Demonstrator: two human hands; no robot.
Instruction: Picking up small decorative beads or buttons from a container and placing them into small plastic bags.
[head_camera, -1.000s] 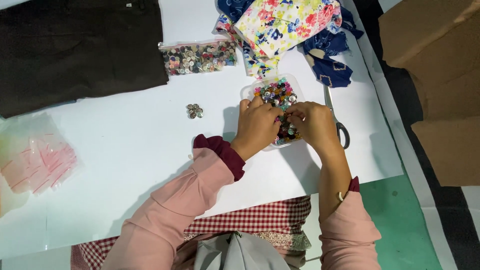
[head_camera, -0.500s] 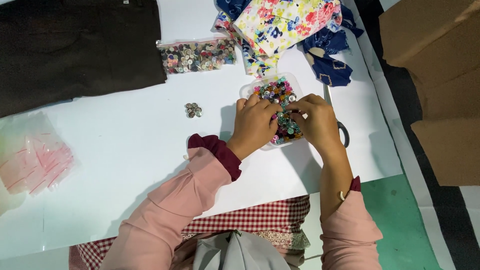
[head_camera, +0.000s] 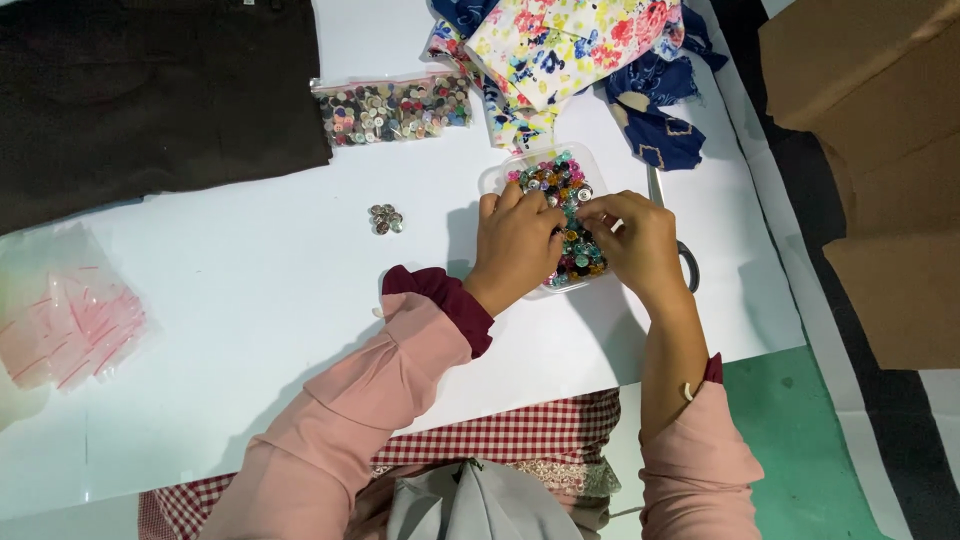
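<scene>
A clear plastic tray full of small colourful buttons lies on the white table. My left hand rests over the tray's near-left part, fingers curled down among the buttons. My right hand is at the tray's right side, fingertips pinched together over the buttons; what sits between them is too small to make out. A small cluster of silver buttons lies on the table to the left of the tray, apart from both hands.
A clear bag of mixed buttons lies behind. Dark brown cloth covers the far left, floral and blue fabric the far middle. Scissors peek out under my right hand. Pink-striped small bags lie left; cardboard boxes stand right.
Both hands stay over the tray with only small finger shifts; my left hand has slid slightly toward me and the right fingers have closed nearer together.
</scene>
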